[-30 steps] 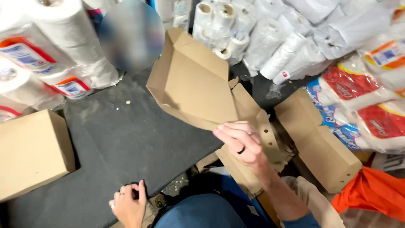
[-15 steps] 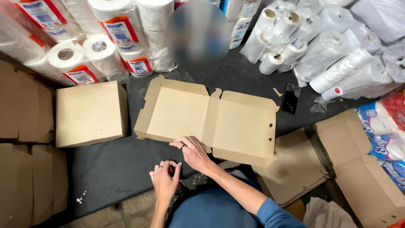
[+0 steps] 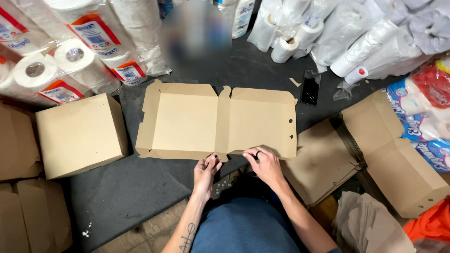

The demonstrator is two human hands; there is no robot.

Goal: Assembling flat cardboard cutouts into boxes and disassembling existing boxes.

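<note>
Head view, cardboard box (image 3: 218, 122) now flatter, closer, both hands' fingers (image 3: 211, 164) pinching its near edge.

counts around the open brown box

one open brown box (image 3: 218, 122) lies flat; left of it one closed brown box (image 3: 80, 134); right of it one black phone (image 3: 310, 87) and two more closed boxes (image 3: 398, 154). two hands, left hand (image 3: 206, 169) and right hand (image 3: 266, 164), are at its near edge. the wrapped paper rolls (image 3: 70, 56) behind it are too many and too overlapped to count.
</note>
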